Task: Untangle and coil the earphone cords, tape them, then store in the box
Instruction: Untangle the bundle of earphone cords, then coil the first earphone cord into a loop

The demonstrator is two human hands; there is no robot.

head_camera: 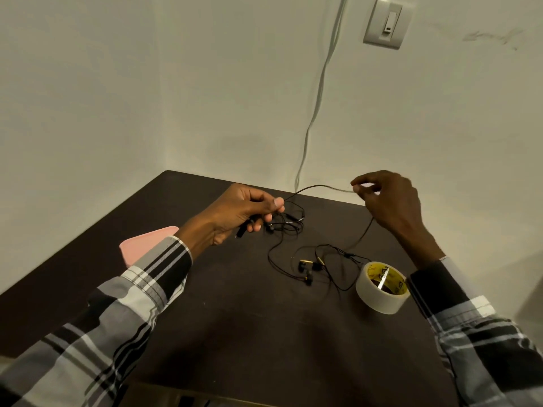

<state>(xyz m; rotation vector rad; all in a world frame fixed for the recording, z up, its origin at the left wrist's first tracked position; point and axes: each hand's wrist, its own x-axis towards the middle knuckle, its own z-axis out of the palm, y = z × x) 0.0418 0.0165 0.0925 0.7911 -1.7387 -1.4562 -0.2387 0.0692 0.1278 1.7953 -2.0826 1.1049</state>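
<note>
1. Right now my left hand (241,212) pinches a bunch of black earphone cord (289,223) between thumb and curled fingers, loops hanging just above the desk (235,318) near its far edge.
2. My right hand (390,201) pinches one strand (323,188) of that cord between thumb and fingertip, raised over the far right edge. I judge I hold the two ends apart so the strand draws clear of the knot.
3. From the right hand the cord drops to the desk and runs into a second loose tangle with gold-trimmed earbuds (307,270), lying toward the right edge.
4. Just beside that tangle, touching one loop as far as I can tell, stands the tape roll (382,287), close for the taping step. It could snag the slack as I pull.
5. A pink box (147,245) sits at the left edge, partly hidden by my left sleeve.
6. Behind the desk, a pale cable (320,83) runs down the wall from near a switch (386,23).
</note>
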